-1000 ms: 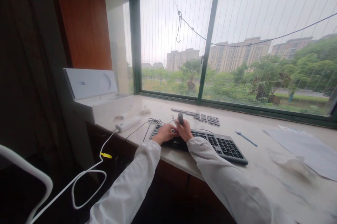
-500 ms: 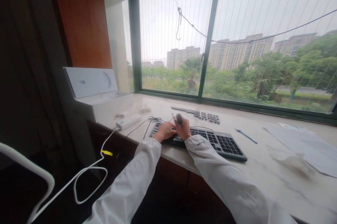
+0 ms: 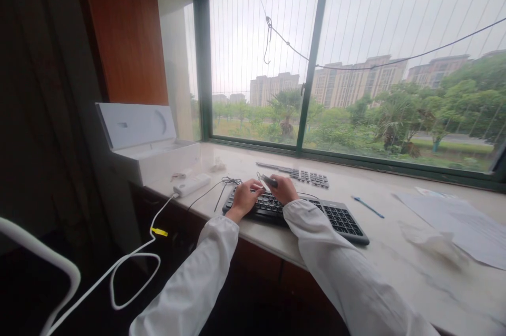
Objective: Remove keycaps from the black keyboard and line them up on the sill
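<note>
A black keyboard (image 3: 343, 220) lies along the front edge of the worktop, with both hands over its left half. My right hand (image 3: 285, 188) is closed around a short dark-handled tool (image 3: 270, 181), now tilted to the left; its working end is too small to make out. Close beside it, my left hand (image 3: 245, 198) has thumb and fingers pinched near the tool, above the keys. Whether a small piece sits in that pinch is hidden. Loose dark keycaps (image 3: 312, 178) lie in rows behind the keyboard.
A long dark strip of pieces (image 3: 272, 167) lies by the window. At left are an open white box (image 3: 169, 159), a white power strip (image 3: 192, 185) and a bundled black cable (image 3: 229, 180). A blue pen (image 3: 368, 207), crumpled tissue (image 3: 435, 241) and papers (image 3: 462, 220) lie right.
The tool in my right hand has gone from upright to tilted left. My hands have drawn slightly apart, and more keys show between them.
</note>
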Tool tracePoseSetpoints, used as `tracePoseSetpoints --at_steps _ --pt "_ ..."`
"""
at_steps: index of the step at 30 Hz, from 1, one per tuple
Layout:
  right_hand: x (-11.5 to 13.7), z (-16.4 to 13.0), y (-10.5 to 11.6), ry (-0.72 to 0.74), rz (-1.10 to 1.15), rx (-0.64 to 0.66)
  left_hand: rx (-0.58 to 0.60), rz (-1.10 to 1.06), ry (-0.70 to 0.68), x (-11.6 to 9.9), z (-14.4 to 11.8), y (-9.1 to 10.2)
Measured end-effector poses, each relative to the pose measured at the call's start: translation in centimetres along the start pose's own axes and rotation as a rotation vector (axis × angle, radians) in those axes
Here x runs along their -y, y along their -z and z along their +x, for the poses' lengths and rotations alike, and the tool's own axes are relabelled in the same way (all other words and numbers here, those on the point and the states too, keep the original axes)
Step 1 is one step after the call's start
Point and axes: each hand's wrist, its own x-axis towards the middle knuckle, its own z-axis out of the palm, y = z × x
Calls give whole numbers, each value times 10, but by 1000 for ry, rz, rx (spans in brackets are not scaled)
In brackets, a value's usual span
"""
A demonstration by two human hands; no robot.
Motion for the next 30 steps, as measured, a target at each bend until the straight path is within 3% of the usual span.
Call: tracePoseSetpoints --at_steps 4,12,21,26,30 --pt "-7 -2 -1 76 -74 106 -32 35 29 -2 0 1" --pt "-6 -1 4 56 -3 177 -110 -2 107 -2 0 1" --pt "-10 -2 0 10 33 150 -79 -31 91 -1 0 0" --pt "-12 -2 -1 98 -63 163 -18 -77 99 -1 -1 0" --pt "-12 -3 1 134 -158 214 -50 -2 49 -1 -2 0"
